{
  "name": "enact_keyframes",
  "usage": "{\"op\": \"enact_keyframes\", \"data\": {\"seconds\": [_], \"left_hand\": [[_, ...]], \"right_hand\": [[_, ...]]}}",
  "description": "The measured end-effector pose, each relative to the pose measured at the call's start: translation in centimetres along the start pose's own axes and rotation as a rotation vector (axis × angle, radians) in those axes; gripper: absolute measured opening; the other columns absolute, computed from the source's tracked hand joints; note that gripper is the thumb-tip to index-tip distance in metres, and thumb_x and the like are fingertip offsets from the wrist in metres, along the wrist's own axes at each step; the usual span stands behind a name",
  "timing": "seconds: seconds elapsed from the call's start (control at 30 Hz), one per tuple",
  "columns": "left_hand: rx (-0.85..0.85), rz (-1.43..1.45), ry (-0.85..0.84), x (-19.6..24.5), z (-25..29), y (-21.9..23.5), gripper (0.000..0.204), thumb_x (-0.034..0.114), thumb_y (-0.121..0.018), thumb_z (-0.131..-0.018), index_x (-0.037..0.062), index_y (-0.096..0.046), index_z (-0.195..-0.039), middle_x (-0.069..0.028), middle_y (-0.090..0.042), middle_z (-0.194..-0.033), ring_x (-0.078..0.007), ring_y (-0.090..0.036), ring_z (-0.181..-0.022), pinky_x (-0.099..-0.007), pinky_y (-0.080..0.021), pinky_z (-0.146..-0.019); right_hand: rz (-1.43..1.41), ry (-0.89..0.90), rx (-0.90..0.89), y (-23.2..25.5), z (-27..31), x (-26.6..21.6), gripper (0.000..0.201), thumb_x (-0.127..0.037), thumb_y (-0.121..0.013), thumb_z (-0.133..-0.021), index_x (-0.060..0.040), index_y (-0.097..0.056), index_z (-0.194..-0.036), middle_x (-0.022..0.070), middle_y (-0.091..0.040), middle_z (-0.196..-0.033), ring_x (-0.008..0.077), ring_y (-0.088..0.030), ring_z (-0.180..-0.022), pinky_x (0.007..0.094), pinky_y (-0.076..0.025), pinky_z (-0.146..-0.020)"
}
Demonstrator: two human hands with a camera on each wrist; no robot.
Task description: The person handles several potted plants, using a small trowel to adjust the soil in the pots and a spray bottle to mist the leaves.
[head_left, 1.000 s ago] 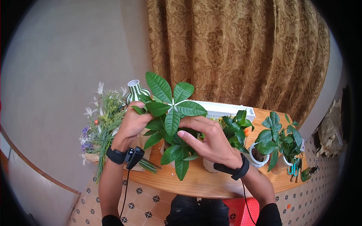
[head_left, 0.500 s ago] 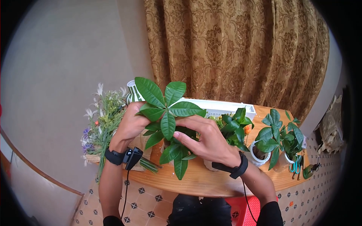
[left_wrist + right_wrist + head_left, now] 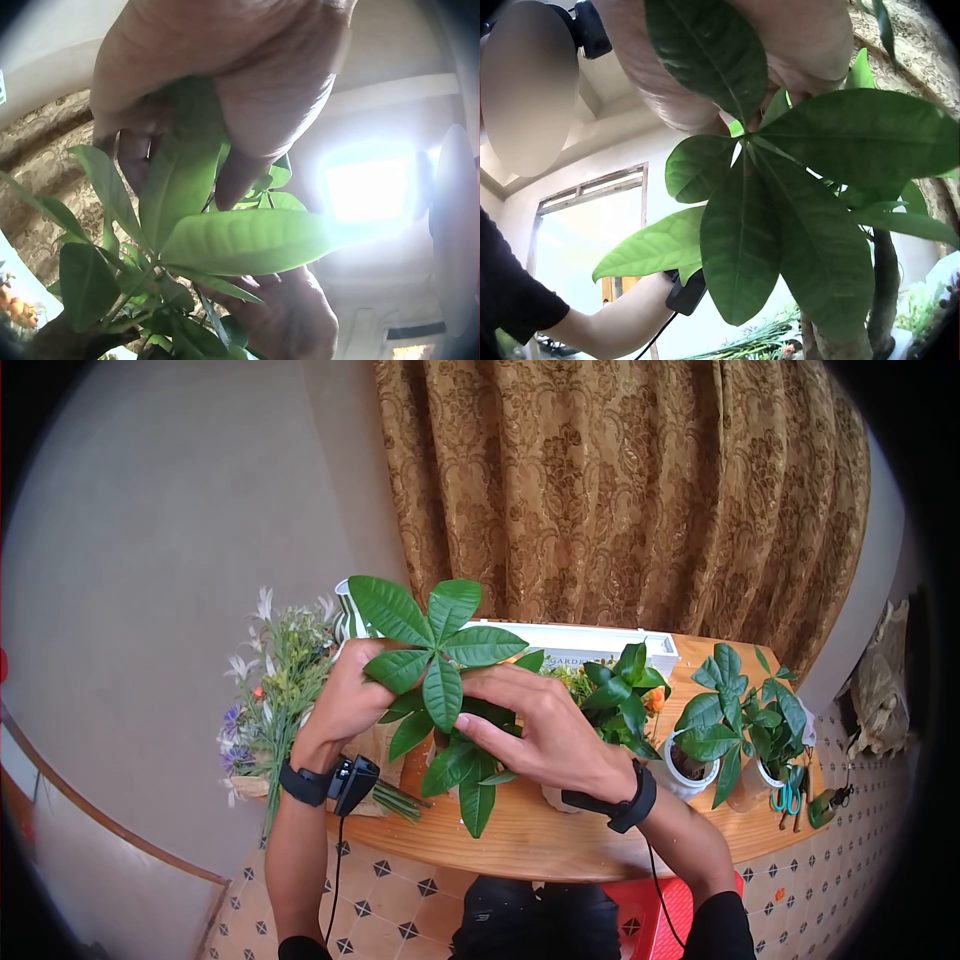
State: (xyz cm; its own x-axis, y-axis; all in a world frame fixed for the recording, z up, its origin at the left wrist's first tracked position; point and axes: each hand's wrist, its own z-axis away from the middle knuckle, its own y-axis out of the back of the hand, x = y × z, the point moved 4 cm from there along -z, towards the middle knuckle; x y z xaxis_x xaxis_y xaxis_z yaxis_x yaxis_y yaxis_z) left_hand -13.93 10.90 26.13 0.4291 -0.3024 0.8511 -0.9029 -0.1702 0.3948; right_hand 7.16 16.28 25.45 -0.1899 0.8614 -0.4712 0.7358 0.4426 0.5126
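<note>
A leafy potted plant with broad, finger-like green leaves stands between both hands. In the left wrist view, the left hand pinches a leaf between thumb and fingers; from the head, its fingertips are behind the foliage. The right hand is on the other side, its thumb tip by the lower edge of the top leaf cluster. Its other fingers pass behind the leaves, so I cannot tell what they hold. Brown trunks show below the leaves in the right wrist view.
On the wooden table are a flower bunch, a striped vase, a white planter box, another leafy plant, white-potted greenery and teal-handled scissors. A red stool stands below.
The top leaf cluster has shifted left and slightly down between the hands, covering more of the striped vase. Both hands stay at the plant with only small movements.
</note>
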Motion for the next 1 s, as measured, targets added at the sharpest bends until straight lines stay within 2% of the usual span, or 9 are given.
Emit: {"op": "enact_keyframes", "data": {"seconds": [0.17, 0.37, 0.5, 0.57, 0.67, 1.0], "left_hand": [[0.086, 0.002, -0.078, 0.4, 0.0, -0.4, 0.018, 0.005, -0.071, -0.090, -0.0039, -0.072, -0.106, -0.0082, -0.075, -0.099, -0.0122, -0.067, -0.089, -0.0300, -0.054, -0.081], [0.183, -0.041, -0.217, 0.8, -0.1, -1.1, 0.020, 0.006, -0.072, -0.089, -0.0036, -0.070, -0.107, -0.0075, -0.075, -0.099, -0.0132, -0.067, -0.088, -0.0308, -0.054, -0.081], [0.165, -0.015, -0.205, 1.3, 0.0, -1.3, 0.019, 0.005, -0.072, -0.089, -0.0043, -0.071, -0.105, -0.0069, -0.075, -0.096, -0.0120, -0.066, -0.087, -0.0302, -0.054, -0.079], [0.111, -0.035, -0.088, 1.3, 0.1, -1.3, 0.014, 0.004, -0.072, -0.089, -0.0055, -0.072, -0.099, -0.0065, -0.075, -0.092, -0.0106, -0.066, -0.084, -0.0292, -0.054, -0.077], [0.094, -0.060, -0.080, 1.6, 0.2, -1.3, 0.011, 0.003, -0.072, -0.088, -0.0064, -0.073, -0.094, -0.0063, -0.075, -0.089, -0.0093, -0.065, -0.082, -0.0282, -0.054, -0.075], [0.103, -0.159, -0.192, 1.1, 0.5, -0.7, 0.012, 0.000, -0.073, -0.086, -0.0067, -0.072, -0.096, -0.0066, -0.073, -0.086, -0.0097, -0.063, -0.079, -0.0293, -0.053, -0.074]], "right_hand": [[-0.007, 0.036, -0.019, -0.2, 0.1, 0.2, 0.029, -0.015, -0.068, -0.095, 0.0070, -0.068, -0.114, 0.0233, -0.070, -0.110, 0.0397, -0.066, -0.105, 0.0444, -0.053, -0.094], [-0.011, 0.050, -0.042, -0.2, 0.1, 0.2, 0.029, -0.013, -0.067, -0.094, 0.0068, -0.067, -0.116, 0.0229, -0.069, -0.110, 0.0402, -0.065, -0.105, 0.0451, -0.053, -0.094], [-0.004, 0.013, -0.064, 0.0, 0.2, 0.1, 0.030, -0.014, -0.066, -0.094, 0.0066, -0.066, -0.117, 0.0236, -0.069, -0.110, 0.0409, -0.065, -0.104, 0.0455, -0.053, -0.094], [-0.005, 0.002, -0.066, 0.0, 0.1, 0.1, 0.030, -0.014, -0.066, -0.095, 0.0066, -0.066, -0.117, 0.0242, -0.068, -0.110, 0.0413, -0.065, -0.105, 0.0458, -0.053, -0.094], [-0.008, -0.007, -0.052, -0.1, 0.2, 0.3, 0.030, -0.015, -0.065, -0.095, 0.0067, -0.066, -0.117, 0.0253, -0.068, -0.111, 0.0421, -0.065, -0.105, 0.0464, -0.053, -0.094], [-0.020, -0.016, -0.044, -0.2, 0.1, 0.6, 0.031, -0.016, -0.065, -0.096, 0.0073, -0.066, -0.117, 0.0265, -0.068, -0.111, 0.0433, -0.065, -0.105, 0.0472, -0.053, -0.094]]}}
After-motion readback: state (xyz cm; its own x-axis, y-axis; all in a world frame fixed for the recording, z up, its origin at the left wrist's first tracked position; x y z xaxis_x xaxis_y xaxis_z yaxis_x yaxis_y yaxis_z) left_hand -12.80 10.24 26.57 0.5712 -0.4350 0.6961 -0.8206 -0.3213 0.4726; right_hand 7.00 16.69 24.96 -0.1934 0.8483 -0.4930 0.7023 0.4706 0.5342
